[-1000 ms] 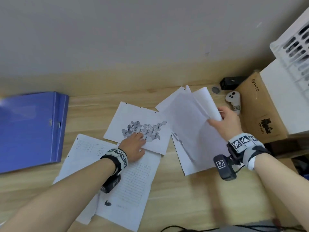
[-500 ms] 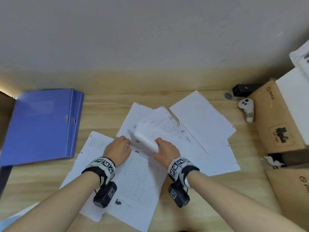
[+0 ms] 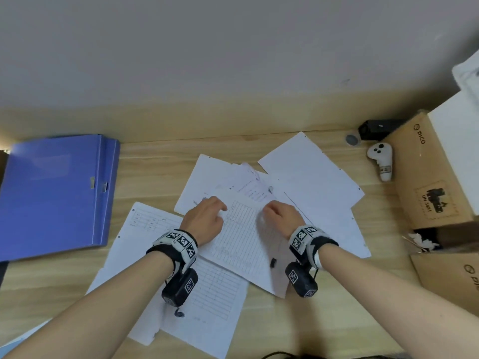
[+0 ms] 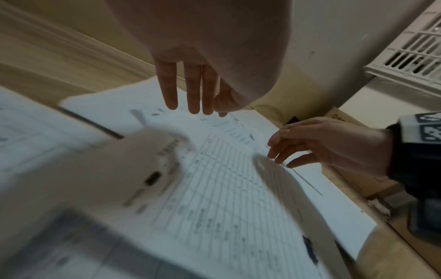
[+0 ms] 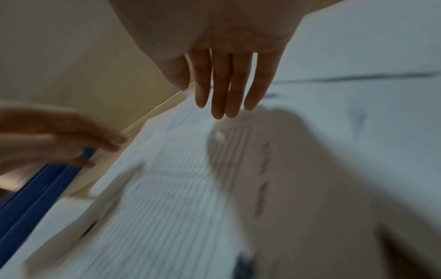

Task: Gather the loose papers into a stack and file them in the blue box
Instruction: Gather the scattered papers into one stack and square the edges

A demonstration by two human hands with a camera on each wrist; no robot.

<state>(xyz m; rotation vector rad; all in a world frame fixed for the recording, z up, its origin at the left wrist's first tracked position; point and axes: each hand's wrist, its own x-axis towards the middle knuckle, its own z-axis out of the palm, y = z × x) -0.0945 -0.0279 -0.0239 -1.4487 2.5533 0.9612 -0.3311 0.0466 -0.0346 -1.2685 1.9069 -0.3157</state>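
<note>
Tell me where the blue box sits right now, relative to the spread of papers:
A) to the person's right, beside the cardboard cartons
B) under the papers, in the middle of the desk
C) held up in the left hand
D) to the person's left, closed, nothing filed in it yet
D: the blue box lies flat and latched at the left end of the desk, while the papers are spread out to its right.

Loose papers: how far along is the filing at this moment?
Done: little; a few sheets overlap mid-table. In hand: the left hand and right hand, fingers extended, flank the gridded sheet. Left: sheets lie spread over the table, unstacked; the blue box is closed.
</note>
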